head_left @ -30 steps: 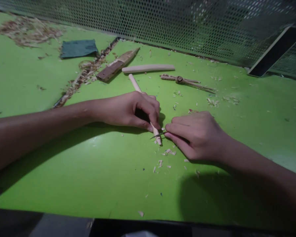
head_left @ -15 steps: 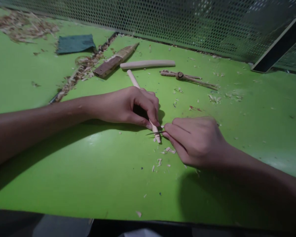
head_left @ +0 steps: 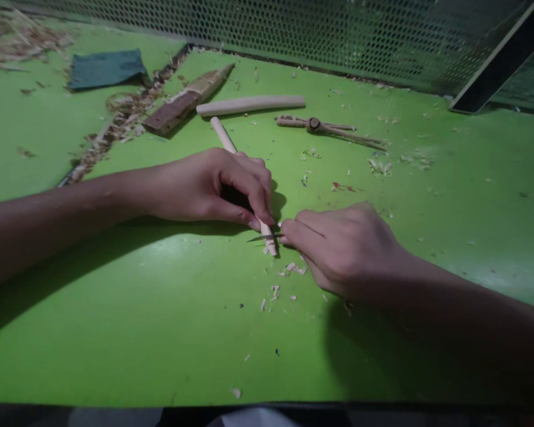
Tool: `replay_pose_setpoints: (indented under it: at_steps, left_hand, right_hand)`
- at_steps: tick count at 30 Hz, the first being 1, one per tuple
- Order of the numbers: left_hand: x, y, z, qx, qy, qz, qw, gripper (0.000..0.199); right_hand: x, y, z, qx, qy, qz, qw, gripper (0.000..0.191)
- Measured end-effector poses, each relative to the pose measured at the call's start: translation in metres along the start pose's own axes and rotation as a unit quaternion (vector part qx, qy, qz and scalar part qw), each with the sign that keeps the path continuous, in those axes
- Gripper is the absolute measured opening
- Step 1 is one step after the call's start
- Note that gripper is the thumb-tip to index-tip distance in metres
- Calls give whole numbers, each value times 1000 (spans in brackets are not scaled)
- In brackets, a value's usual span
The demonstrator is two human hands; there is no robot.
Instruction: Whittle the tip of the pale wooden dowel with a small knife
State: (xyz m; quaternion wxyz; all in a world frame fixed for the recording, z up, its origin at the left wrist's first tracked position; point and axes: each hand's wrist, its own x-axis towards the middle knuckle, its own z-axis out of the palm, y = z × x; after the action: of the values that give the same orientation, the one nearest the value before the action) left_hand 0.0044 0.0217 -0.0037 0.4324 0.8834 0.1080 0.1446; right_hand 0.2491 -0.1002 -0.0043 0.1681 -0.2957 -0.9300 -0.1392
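Observation:
A pale, slim wooden stick [head_left: 223, 134] slants under my left hand [head_left: 222, 190], its shaped lower end poking out past my fingertips. Thumb and fingers of my left hand are closed on it. My right hand [head_left: 342, 246] grips a small thin blade [head_left: 261, 238], most of whose handle is hidden in the fingers. The blade lies across the stick's lower end, close to my left fingertips. Small wood chips [head_left: 292, 268] lie just below the stick's tip.
Behind my hands on the green table [head_left: 137, 332] lie a pointed wooden piece [head_left: 189, 99], a pale rod [head_left: 251, 105] and a jointed twig piece [head_left: 329, 128]. Dark green cloth [head_left: 107, 69] and shavings [head_left: 22, 38] are at the back left. A perforated panel [head_left: 293, 35] borders the back.
The view has shifted, so most things appear further left and slightly higher. Both hands keep their grips, and the blade still crosses the stick near its tip.

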Motion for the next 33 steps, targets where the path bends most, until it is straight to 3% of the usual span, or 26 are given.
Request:
replay_pose_setpoints:
  at_steps: [10,15,20,25,28,33]
  left_hand:
    - [-1,-1,1,9,7,-12,1000,21]
    - [-1,-2,0,6,6,-9,1000,15]
    - [0,-1,0,2,4,-2,1000,13]
    - [1,-1,0,12,-6,4,1000,11]
    - [0,-2,-1,16,-5,-3,1000,12]
    - [0,-3,0,2,6,7,1000,8]
  right_hand:
    - [-1,2,0,-9,-34,-5,999,27]
    - [-5,6,2,2,23,-8,1000,23]
    - [-7,8,3,18,78,31,996,27]
    - [-7,10,4,65,48,16,997,28]
    - [-6,10,4,44,26,9,999,28]
    - [-2,4,1,-44,39,-8,998,26]
